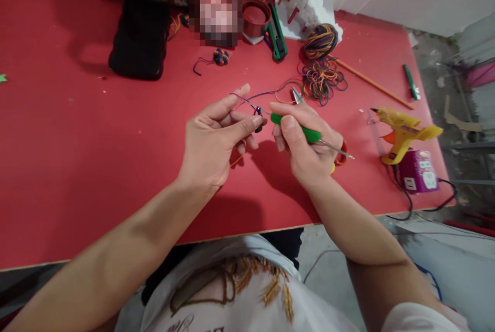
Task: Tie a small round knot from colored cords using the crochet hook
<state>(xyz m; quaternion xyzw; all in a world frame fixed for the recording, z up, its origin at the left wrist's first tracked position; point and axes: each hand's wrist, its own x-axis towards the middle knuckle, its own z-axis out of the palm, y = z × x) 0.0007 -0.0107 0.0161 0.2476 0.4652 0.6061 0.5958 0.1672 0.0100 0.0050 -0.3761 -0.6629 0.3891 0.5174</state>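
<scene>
My right hand is closed around the green handle of a crochet hook, whose thin metal end points left. Between the thumb and fingers of my left hand is pinched a small dark piece of crochet, partly hidden by the fingertips. The hook's tip meets the top of this piece. A strand of multicoloured yarn passes over my left index finger and runs right to a loose tangle of yarn. Behind my right hand, scissors lie mostly covered, blades showing.
A yarn ball and a green cutter lie at the back. A small crocheted piece sits beyond my hands, with a black phone-like object to its left. A yellow glue gun rests by a purple box near the right edge.
</scene>
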